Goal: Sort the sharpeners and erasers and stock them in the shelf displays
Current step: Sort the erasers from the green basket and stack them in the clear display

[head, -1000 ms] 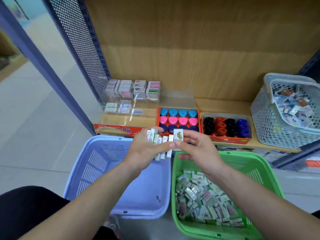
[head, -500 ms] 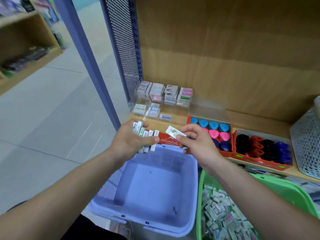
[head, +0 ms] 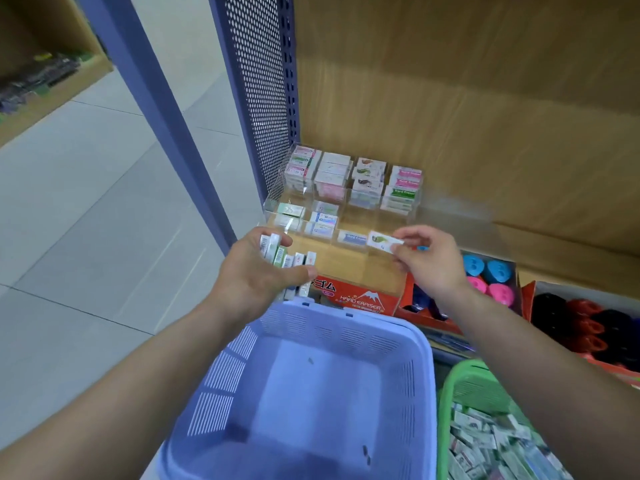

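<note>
My left hand (head: 258,275) grips a fanned bundle of small wrapped erasers (head: 289,261) above the far rim of the purple basket (head: 420,393). My right hand (head: 427,259) pinches a single white eraser with a green picture (head: 382,241) and holds it over the front row of the clear acrylic eraser display (head: 273,199) on the shelf. That display has stacks of erasers (head: 367,178) in its back compartments and a few in front. Blue and pink sharpeners (head: 488,277) sit in an orange box to the right.
A red "Hard Eraser" box (head: 360,299) stands at the shelf's front edge. Black, red and purple sharpeners (head: 588,323) fill another box at far right. The green basket (head: 481,382) at lower right holds several loose erasers. A perforated blue shelf panel (head: 259,81) rises on the left.
My view has swung left and closer to the shelf. My right hand carried the single eraser up and forward from the bundle to over the acrylic display. My left hand kept its bundle.
</note>
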`<state>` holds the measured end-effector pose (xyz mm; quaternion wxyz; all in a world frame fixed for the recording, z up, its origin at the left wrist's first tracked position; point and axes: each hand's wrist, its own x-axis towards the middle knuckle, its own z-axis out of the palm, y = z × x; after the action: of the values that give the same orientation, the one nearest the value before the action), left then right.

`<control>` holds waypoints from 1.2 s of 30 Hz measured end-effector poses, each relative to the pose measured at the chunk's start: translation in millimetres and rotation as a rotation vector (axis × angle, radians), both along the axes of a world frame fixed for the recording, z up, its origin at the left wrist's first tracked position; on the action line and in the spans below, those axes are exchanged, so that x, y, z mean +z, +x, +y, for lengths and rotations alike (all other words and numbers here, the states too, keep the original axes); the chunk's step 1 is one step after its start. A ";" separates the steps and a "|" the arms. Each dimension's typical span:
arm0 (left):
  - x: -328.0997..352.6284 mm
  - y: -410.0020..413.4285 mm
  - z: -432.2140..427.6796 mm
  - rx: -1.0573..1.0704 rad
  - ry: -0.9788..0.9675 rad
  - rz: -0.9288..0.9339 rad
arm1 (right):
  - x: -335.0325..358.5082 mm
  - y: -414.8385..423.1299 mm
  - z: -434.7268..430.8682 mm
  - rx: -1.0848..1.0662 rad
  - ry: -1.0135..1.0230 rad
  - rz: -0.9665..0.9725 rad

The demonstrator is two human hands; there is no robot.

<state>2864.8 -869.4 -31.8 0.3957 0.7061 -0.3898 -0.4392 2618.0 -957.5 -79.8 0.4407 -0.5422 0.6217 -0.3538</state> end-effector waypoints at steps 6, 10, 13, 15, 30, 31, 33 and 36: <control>-1.7 1.7 -26.9 0.035 -0.021 -0.012 | -8.6 -9.6 -47.4 0.005 -0.142 0.300; -1.0 0.9 -35.6 0.034 -0.016 0.012 | -19.2 -14.7 -61.4 0.098 -0.162 0.433; 0.9 -2.6 -39.9 0.035 -0.013 0.038 | -25.5 -14.5 -69.8 0.219 -0.138 0.571; 1.2 -5.8 -41.6 0.031 -0.016 0.063 | -24.5 -12.2 -75.6 0.299 -0.117 0.680; 5.1 -22.7 -40.5 -0.006 0.009 0.170 | 5.4 -12.1 -38.8 0.307 -0.195 0.699; 6.8 -25.2 -39.5 -0.009 0.009 0.205 | 13.5 -9.8 -27.4 0.268 -0.236 0.579; 9.2 -30.9 -39.2 -0.014 0.010 0.282 | 30.8 1.3 -1.7 0.286 -0.186 0.219; 14.5 -40.3 -38.4 -0.030 0.002 0.375 | 49.1 19.6 27.3 0.398 -0.012 -0.170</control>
<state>2824.5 -907.9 -17.4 0.4540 0.6063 -0.3194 -0.5695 2637.6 -930.2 -30.7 0.5497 -0.6251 0.4607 -0.3080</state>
